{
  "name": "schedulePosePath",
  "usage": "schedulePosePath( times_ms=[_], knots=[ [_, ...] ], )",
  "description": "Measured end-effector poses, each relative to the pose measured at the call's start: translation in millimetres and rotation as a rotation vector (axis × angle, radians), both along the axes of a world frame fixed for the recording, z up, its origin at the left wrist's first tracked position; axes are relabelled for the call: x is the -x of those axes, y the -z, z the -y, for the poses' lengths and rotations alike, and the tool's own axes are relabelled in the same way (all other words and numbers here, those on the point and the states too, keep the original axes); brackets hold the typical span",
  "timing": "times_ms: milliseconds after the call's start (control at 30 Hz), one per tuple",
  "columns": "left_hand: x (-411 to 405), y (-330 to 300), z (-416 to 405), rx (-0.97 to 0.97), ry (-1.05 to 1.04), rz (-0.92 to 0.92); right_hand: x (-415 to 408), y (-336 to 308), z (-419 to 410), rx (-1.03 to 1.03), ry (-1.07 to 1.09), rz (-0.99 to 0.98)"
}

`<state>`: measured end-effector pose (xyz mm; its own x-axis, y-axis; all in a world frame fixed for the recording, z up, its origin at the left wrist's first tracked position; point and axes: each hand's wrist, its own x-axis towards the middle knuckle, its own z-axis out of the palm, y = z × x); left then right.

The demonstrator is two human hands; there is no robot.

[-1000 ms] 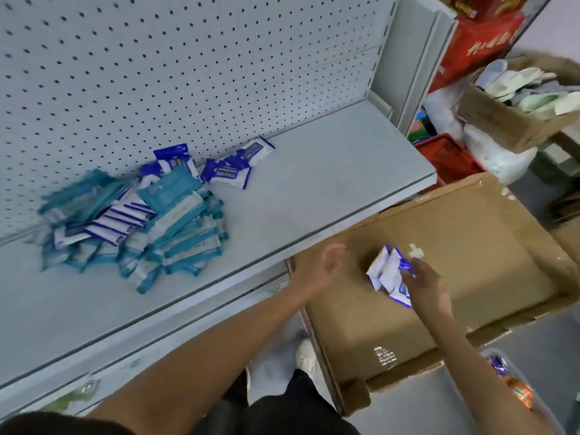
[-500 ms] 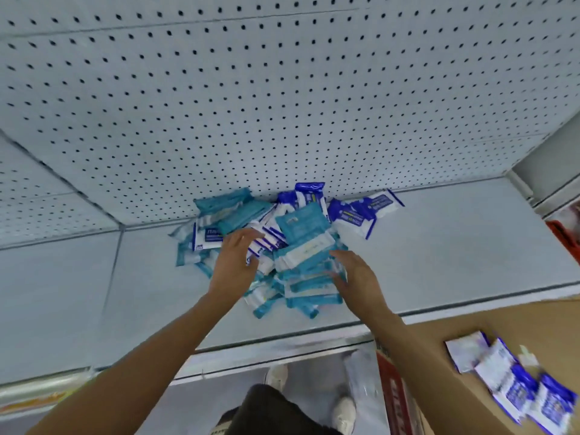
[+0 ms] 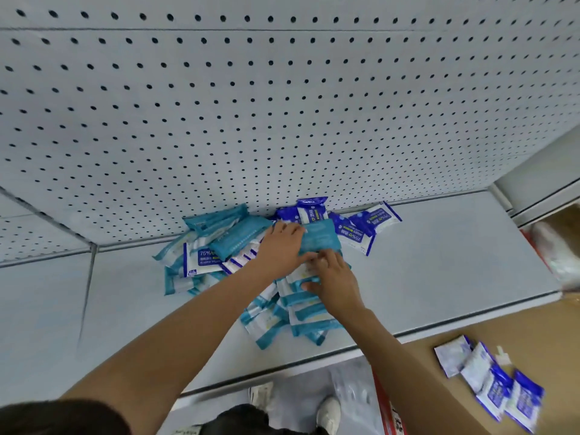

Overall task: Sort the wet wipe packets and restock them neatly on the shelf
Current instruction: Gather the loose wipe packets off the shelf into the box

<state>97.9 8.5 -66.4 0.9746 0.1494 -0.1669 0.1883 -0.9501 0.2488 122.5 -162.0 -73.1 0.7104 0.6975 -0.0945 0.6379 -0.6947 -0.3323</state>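
Note:
A loose pile of wet wipe packets (image 3: 273, 318) lies on the white shelf (image 3: 439, 262) against the pegboard back. Teal and white-and-teal packets make up most of it, and dark blue ones (image 3: 354, 229) sit at its far right. My left hand (image 3: 279, 246) lies over the left end of a solid teal packet (image 3: 323, 240) on top, fingers on its upper edge and thumb along its lower edge. My right hand (image 3: 332, 277) is just below, fingers bent onto a white-and-teal packet (image 3: 306, 273) with the thumb spread against it.
Several blue-and-white packets (image 3: 502, 387) lie on a brown cardboard sheet (image 3: 549, 334) at lower right, below the shelf's front edge. The pegboard (image 3: 282, 105) fills the upper view. A shelf upright stands at far right. My shoes (image 3: 326, 409) show under the shelf.
My right hand dropped the blue packets on the cardboard a second ago. Both hands then reached the pile, and since half a second ago they have closed in together on its top middle.

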Motion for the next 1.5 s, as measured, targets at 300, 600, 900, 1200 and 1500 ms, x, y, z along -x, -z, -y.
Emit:
schedulePosePath(
  times_ms=[300, 600, 900, 1200, 1500],
  knots=[
    [-16, 10, -4, -0.13, 0.172, -0.052, 10, 6, 10, -0.254, 0.394, -0.31],
    [-11, 9, 8, -0.083, 0.155, -0.05, 6, 7, 27, -0.379, 0.47, -0.463],
    [-26, -12, 10, -0.014, -0.101, 0.137, 5, 8, 32, -0.312, 0.441, -0.42],
    [49, 3, 29, -0.021, 0.203, -0.084, 6, 7, 35, -0.438, 0.487, -0.407],
    [32, 3, 32, -0.219, 0.276, -0.091, 23, 6, 63, -0.388, 0.004, 0.026]
  ],
)
